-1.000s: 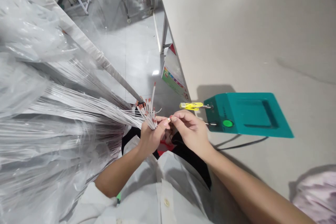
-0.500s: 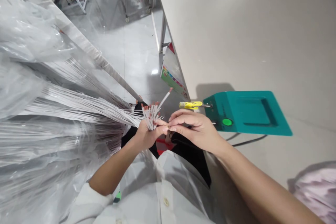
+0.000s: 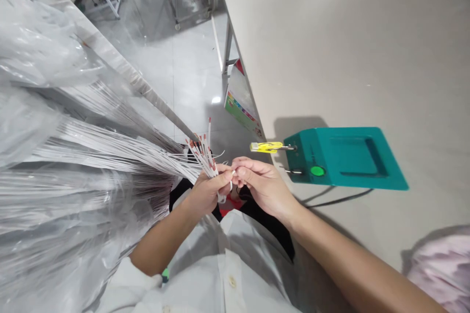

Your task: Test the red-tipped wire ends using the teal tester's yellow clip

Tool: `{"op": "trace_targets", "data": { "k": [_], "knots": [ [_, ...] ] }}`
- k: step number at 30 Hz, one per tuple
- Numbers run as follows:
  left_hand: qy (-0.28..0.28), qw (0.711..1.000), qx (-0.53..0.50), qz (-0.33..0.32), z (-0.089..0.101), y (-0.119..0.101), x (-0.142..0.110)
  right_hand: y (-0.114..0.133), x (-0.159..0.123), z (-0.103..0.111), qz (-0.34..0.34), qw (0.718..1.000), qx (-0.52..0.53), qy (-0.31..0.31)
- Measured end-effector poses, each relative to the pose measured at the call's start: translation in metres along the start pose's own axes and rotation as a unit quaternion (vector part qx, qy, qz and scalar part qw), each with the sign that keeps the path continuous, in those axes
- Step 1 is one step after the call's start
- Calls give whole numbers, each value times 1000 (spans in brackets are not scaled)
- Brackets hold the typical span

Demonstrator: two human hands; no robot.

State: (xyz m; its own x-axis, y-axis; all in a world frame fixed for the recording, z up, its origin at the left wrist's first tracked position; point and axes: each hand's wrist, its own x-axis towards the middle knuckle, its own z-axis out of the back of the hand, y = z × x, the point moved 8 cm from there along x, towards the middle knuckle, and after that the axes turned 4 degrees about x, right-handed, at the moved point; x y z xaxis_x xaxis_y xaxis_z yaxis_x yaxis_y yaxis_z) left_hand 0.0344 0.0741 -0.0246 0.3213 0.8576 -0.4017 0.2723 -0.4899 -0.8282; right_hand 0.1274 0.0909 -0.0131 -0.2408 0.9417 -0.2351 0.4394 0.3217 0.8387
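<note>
My left hand (image 3: 208, 190) is closed around a bundle of thin white wires (image 3: 110, 146) that fans in from the left; their red-tipped ends (image 3: 201, 149) stick up above my fingers. Just to its right, my right hand (image 3: 259, 181) pinches a single white wire (image 3: 230, 181) between thumb and fingertips, touching the left hand. A teal box-shaped device (image 3: 345, 159) with a green button (image 3: 317, 171) sits on the white table to the right of my hands. A yellow-handled tool (image 3: 268, 146) sticks out of the device's left face.
Clear plastic sheeting (image 3: 40, 58) covers the wire mass at left. The white table (image 3: 330, 49) fills the right side, with a black cable (image 3: 338, 200) under the device. A colourful box (image 3: 240, 105) stands by the table leg. Pale pink cloth (image 3: 440, 269) lies at bottom right.
The single wire that stuck out at a slant half a second ago is back among the upright tips. My right hand shifted slightly left and curled its fingers on a wire.
</note>
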Motion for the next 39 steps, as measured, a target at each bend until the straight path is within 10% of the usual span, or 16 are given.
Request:
{"op": "trace_targets", "data": {
  "k": [12, 20, 30, 34, 39],
  "knots": [
    [-127, 974, 181, -41, 11, -12, -10, 32, -13, 4, 205, 917, -332, -87],
    [-171, 967, 180, -57, 9, -25, -13, 42, -29, -25, 378, 693, -614, 8],
    [-141, 969, 194, -66, 12, -22, -10, 44, -14, -1, 245, 886, -390, -52],
    [-91, 971, 214, -60, 5, -23, -10, 44, -15, -7, 262, 867, -424, -21],
    [-108, 974, 195, -41, 4, -20, -10, 49, -23, -22, 324, 752, -574, 19]
  ]
}}
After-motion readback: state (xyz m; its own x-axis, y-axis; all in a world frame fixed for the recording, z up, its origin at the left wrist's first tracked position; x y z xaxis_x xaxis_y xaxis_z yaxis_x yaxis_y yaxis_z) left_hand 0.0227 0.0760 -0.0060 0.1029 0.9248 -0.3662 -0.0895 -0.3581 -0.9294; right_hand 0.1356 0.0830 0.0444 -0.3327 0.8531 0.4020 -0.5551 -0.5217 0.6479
